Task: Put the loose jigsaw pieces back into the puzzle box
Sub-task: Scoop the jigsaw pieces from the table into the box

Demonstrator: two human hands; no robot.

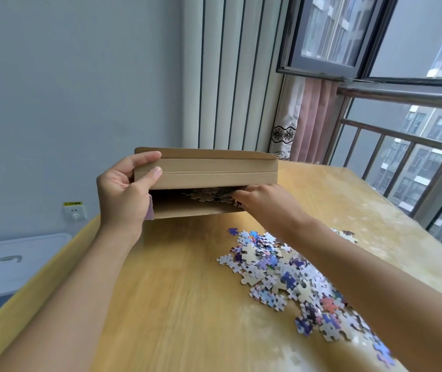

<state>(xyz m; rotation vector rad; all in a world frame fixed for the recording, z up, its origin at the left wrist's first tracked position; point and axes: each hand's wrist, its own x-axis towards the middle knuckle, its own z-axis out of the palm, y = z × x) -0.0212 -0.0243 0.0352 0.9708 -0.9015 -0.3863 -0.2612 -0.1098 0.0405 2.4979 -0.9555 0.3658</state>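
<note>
We read no writing on the puzzle box (209, 170); our left hand (123, 194) grips it, right hand (262, 202) reaches inside, grip hidden, loose jigsaw pieces (289, 277) on the table (176, 291).

The left hand (123, 194) is clamped with thumb above and fingers wrapped behind, while the right hand (264, 201) is extended forward, fingers curled together.

There are two hands, the left hand (123, 194) and the right hand (265, 202), one puzzle box (209, 170), one table (176, 291) and one big heap of jigsaw pieces (289, 277).
</note>
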